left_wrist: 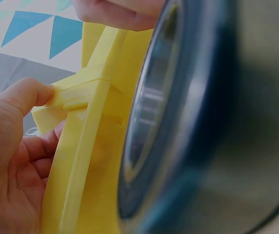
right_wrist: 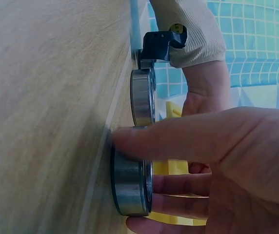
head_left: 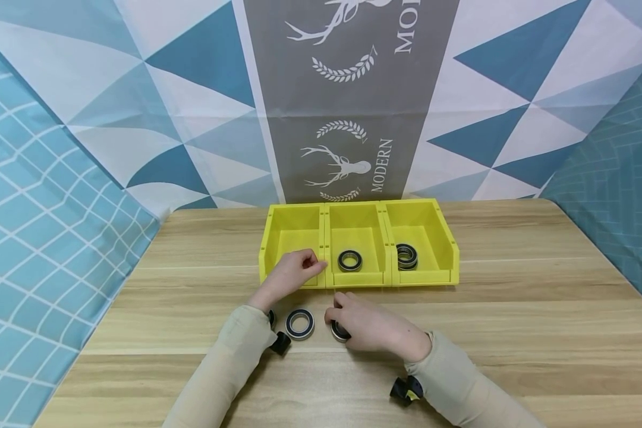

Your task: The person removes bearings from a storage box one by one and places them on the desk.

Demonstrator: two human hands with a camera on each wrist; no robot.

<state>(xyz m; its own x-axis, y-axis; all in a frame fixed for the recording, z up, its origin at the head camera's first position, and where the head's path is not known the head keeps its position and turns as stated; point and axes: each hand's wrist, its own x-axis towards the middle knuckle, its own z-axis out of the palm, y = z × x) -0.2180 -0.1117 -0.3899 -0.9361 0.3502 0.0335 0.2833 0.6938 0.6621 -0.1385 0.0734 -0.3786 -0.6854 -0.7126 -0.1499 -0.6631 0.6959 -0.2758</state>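
My left hand is at the front of the left yellow bin. In the left wrist view its thumb lies on the bin's front corner and its bent fingers reach behind the lip, holding the edge. On the table, my right hand grips a ball bearing that lies flat; the thumb crosses its near side and the fingers are at its far side. To its left lies another bearing. A further bearing is mostly hidden under the left wrist.
The middle bin holds one bearing. Stacked bearings lie in the right bin. The bins stand side by side on the wood table, before a patterned cloth backdrop.
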